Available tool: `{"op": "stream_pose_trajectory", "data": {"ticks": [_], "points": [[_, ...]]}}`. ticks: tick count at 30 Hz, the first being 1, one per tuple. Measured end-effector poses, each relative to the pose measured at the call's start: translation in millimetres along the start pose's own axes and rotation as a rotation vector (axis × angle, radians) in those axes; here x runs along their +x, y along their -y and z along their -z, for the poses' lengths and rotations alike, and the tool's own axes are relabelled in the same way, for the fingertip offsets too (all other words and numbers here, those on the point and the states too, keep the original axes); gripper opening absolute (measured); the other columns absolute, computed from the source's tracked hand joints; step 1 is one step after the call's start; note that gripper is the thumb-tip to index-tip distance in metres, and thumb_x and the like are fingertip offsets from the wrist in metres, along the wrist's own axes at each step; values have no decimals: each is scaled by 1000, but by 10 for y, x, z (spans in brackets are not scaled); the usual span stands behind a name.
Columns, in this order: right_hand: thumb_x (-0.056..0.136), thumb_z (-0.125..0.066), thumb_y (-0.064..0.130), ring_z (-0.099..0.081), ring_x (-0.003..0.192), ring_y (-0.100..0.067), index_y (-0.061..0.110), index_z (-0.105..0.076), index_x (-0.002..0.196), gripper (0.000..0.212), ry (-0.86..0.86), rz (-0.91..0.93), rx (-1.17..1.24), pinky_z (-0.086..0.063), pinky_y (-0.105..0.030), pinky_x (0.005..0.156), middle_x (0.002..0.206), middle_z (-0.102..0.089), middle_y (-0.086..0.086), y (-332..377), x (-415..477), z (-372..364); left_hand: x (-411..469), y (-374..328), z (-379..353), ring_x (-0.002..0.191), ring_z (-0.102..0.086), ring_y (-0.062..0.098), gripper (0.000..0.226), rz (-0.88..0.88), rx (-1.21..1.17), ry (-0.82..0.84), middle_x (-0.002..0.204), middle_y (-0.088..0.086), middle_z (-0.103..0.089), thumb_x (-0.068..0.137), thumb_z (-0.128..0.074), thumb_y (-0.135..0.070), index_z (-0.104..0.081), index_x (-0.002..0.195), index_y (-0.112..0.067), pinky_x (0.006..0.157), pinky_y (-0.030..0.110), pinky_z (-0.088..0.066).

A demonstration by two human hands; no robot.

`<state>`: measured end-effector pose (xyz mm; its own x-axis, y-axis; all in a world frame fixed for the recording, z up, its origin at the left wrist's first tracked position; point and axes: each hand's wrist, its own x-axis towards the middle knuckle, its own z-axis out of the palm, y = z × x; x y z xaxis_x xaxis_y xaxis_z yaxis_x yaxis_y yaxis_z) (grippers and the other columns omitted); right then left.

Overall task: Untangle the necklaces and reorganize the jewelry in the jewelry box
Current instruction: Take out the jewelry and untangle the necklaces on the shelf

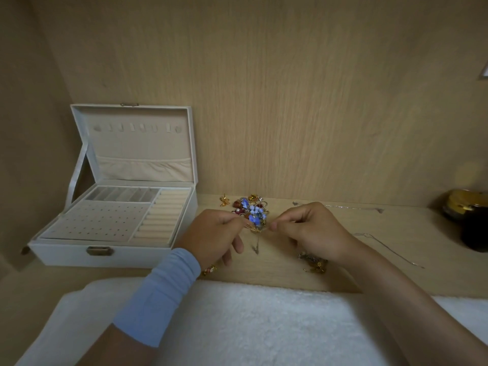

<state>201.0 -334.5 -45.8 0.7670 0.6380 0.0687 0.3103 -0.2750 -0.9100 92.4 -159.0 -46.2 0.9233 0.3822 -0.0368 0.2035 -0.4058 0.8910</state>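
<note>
A white jewelry box (66, 250) stands open at the left, its cream trays bare. My left hand (211, 237) and my right hand (307, 229) each pinch one end of a thin gold chain (254, 229), holding it just above the wooden shelf. Part of the chain hangs down between them. Right behind it lies a heap of colourful jewelry (250, 207) with blue flowers and red beads. A dark tangled necklace (314, 264) lies under my right wrist. A small gold and red piece (210, 269) peeks out below my left hand.
A silver chain (390, 248) lies to the right, and another thin silver chain (351, 207) runs along the back wall. A dark jar with a gold lid (468, 220) stands at the far right. A white fluffy towel (250, 326) covers the near edge.
</note>
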Motion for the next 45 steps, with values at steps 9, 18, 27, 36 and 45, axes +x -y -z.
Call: {"op": "stream_pose_trajectory", "data": {"ticks": [9,18,27,36,45], "points": [[96,-57,11,-34,39,-1,-1,-70,86,20,7,5,86,-28,-14,43,46,-46,12,95,-27,-42,-27,30,-165,45,-56,11,23,-4,74,-79,63,6,-68,86,-58,-24,-73,72,-15,56,25,-49],[93,-66,19,-28,39,-2,11,-74,83,16,40,-2,107,-23,-13,40,42,-44,15,133,-67,9,-44,57,-190,42,-57,18,25,13,53,-116,42,-1,-53,89,-51,-23,-68,70,-23,56,27,-51],[80,-50,19,-57,67,-22,12,-55,67,15,118,8,321,-37,-30,50,81,-65,-10,105,-16,84,37,192,-119,78,-62,10,20,-7,485,-133,79,-10,-68,91,-50,-34,-68,84,-28,77,31,-53],[81,-59,25,-55,57,-16,11,-67,71,19,251,-4,-501,-50,-33,63,67,-65,-5,56,-76,128,-26,41,-12,38,-46,20,26,-80,-135,44,53,-1,-59,101,-44,-16,-68,91,-17,40,18,-35],[94,-64,9,-65,93,-11,14,-72,101,11,358,118,178,-48,-26,94,91,-74,-3,134,-59,-65,-33,-197,-31,41,-49,19,26,-181,-239,190,62,2,-57,102,-43,-16,-68,93,-15,45,26,-28]]}}
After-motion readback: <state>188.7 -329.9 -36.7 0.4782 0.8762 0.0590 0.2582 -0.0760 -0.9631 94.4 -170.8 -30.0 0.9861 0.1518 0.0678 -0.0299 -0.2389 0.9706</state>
